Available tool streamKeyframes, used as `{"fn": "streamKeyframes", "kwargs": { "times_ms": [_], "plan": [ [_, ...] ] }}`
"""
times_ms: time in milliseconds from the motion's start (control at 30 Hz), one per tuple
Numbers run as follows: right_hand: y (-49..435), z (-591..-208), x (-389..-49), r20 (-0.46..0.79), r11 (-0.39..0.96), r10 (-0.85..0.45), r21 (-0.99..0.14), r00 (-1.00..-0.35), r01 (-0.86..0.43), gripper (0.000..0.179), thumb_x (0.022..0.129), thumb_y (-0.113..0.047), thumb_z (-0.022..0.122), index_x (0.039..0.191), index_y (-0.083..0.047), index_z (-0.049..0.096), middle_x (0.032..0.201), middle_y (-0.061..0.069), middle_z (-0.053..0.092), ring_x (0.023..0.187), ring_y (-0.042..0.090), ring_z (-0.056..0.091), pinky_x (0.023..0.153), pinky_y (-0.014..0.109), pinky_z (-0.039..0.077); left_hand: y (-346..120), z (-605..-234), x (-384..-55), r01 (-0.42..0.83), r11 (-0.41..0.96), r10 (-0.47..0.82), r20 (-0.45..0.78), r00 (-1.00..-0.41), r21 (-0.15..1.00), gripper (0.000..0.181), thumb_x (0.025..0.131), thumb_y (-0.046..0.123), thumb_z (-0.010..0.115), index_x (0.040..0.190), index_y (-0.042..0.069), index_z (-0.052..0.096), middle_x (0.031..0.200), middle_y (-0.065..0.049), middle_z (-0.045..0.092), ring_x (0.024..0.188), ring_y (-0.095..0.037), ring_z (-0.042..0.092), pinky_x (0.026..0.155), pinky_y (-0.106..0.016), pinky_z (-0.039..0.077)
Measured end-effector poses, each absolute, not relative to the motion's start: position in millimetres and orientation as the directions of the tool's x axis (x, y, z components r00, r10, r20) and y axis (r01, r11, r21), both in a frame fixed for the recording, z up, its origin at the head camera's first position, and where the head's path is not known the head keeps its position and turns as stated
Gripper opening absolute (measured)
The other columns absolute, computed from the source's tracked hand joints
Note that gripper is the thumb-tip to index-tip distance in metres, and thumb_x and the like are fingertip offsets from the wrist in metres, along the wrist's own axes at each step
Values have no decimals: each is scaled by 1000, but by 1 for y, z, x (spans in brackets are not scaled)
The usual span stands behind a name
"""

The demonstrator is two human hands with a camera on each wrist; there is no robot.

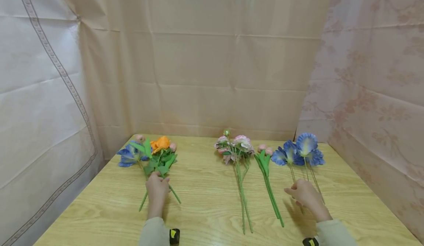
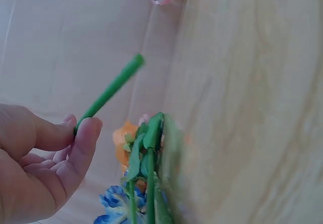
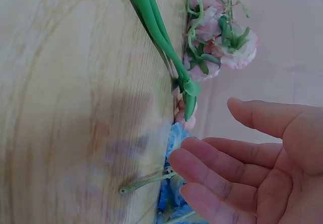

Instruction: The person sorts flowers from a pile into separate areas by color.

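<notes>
Green stem sits pinched in fingers of L hand, nr orange flower & blue bloom on bench, while R hand, fingers loose & released, hovers by stems of blue blossoms.

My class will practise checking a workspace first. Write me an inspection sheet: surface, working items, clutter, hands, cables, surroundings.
Surface: wooden table, light grain.
Working items: on the left, an orange flower and a blue flower among green leaves; toward the right, pale pink flowers, pink tulips and a group of blue flowers.
Clutter: nothing seen.
Hands: left hand pinches a green stem; right hand holds nothing, fingers loosely extended near the right-hand blue flowers.
Cables: nothing seen.
Surroundings: creased beige cloth behind, patterned cloth at right, pale cloth at left.
</notes>
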State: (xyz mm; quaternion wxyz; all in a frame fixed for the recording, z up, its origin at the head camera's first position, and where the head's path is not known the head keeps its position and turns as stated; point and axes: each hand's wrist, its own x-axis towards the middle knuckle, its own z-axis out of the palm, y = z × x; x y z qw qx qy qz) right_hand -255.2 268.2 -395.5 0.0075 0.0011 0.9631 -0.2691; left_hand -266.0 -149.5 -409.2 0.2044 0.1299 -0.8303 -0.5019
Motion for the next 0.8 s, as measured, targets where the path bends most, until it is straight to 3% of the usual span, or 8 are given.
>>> {"fn": "streamKeyframes", "kwargs": {
  "times_ms": [100,300,567,800],
  "plan": [
    [266,-396,-255,12,853,-10,-522,-1000,-15,44,84,-20,60,46,-15,38,38,-6,34,34,7,35,38,19,22,-148,-407,-264,13,467,-415,232,-880,884,37,82,-6,58,113,-19,42,85,-31,58,49,-23,59,46,-27,48],
    [263,-397,-253,40,851,-14,-525,-999,-33,38,83,-18,61,48,-8,49,39,-3,41,36,10,41,39,20,23,-146,-402,-262,40,498,-394,267,-880,866,35,81,-6,59,111,-17,44,81,-27,58,47,-25,58,43,-28,46],
    [257,-395,-249,30,856,-24,-515,-999,-36,26,85,-19,59,63,-5,64,47,4,51,41,13,44,42,27,34,-143,-392,-257,94,546,-327,314,-891,833,30,79,-5,62,106,-11,50,82,-23,58,46,-20,57,43,-25,47],
    [249,-390,-246,86,837,-73,-537,-994,-108,22,85,-18,60,79,1,67,65,4,61,50,17,55,46,29,42,-133,-378,-250,153,524,-235,315,-919,837,29,81,-4,60,108,-8,50,83,-19,58,50,-21,58,45,-26,47]
  ]
}}
